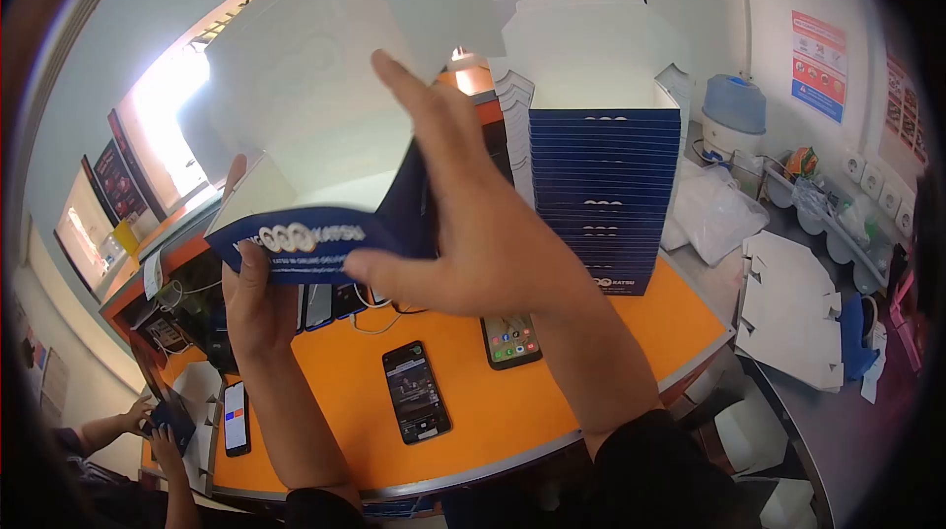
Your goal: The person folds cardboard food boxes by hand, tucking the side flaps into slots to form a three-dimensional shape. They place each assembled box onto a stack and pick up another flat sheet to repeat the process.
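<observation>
A folded cardboard takeaway box (315, 233), navy outside and white inside with its lid standing up, is held in the air above the orange table. My left hand (258, 307) grips its front left corner, thumb on the printed front and a fingertip showing at the left side. My right hand (468, 209) spans the right side, its thumb by the front panel and its fingers reaching up along the wall. Just right of that hand rises a tall stack of nested navy boxes (606, 169), the top one with its white lid up.
On the orange table (345, 430) lie several phones, including a dark phone (416, 391) in front. Flat white cardboard blanks (793, 312) rest on the grey counter at right, near plastic bags (714, 209). At lower left, another person's hands (153, 426) hold a navy piece.
</observation>
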The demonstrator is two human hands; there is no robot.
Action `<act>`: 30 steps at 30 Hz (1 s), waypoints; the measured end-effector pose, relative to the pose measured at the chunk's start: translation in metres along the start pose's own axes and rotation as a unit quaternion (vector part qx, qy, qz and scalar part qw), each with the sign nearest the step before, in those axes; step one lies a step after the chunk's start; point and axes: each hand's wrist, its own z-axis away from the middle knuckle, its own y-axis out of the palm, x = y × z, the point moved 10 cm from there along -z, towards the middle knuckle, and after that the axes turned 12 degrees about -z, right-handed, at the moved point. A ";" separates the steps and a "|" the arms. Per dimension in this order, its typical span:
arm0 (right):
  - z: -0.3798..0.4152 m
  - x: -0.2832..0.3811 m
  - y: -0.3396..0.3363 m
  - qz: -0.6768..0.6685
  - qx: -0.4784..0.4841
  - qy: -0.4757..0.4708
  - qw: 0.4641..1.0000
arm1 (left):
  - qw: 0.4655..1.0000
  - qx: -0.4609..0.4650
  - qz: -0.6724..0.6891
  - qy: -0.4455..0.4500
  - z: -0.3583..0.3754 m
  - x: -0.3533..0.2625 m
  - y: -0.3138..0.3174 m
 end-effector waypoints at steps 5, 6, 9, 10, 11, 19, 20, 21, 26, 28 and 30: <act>-0.001 -0.016 -0.042 -0.262 -0.051 0.072 0.961 | 0.992 0.046 -0.088 0.075 0.007 -0.014 0.025; 0.001 -0.017 -0.046 -0.257 -0.071 0.077 0.961 | 0.995 0.046 -0.087 0.035 0.007 -0.009 0.029; 0.005 -0.023 -0.054 -0.190 -0.093 0.105 0.972 | 0.994 -0.018 -0.104 0.039 0.008 -0.004 0.037; 0.008 -0.023 -0.054 -0.138 -0.085 0.125 0.979 | 0.992 -0.026 -0.106 0.057 0.009 -0.007 0.043; 0.016 -0.026 -0.056 -0.085 -0.066 0.159 0.981 | 0.996 -0.021 -0.076 0.052 0.009 -0.007 0.052; 0.039 -0.034 -0.179 -0.134 -0.108 0.178 0.969 | 0.986 0.125 -0.111 -0.023 -0.041 0.026 0.166; 0.035 -0.026 -0.197 -0.066 -0.135 0.172 0.974 | 0.986 0.123 -0.115 -0.007 -0.057 0.025 0.181; 0.031 -0.022 -0.209 0.024 -0.140 0.183 0.973 | 0.982 0.131 -0.135 -0.020 -0.073 0.028 0.191; 0.043 -0.040 -0.259 0.191 -0.129 0.275 0.933 | 0.970 0.179 -0.153 -0.057 -0.115 0.075 0.247; 0.045 -0.042 -0.263 0.180 -0.109 0.272 0.939 | 0.966 0.175 -0.177 -0.069 -0.109 0.078 0.249; 0.052 -0.040 -0.263 0.178 -0.094 0.247 0.948 | 0.969 0.165 -0.180 -0.039 -0.113 0.085 0.246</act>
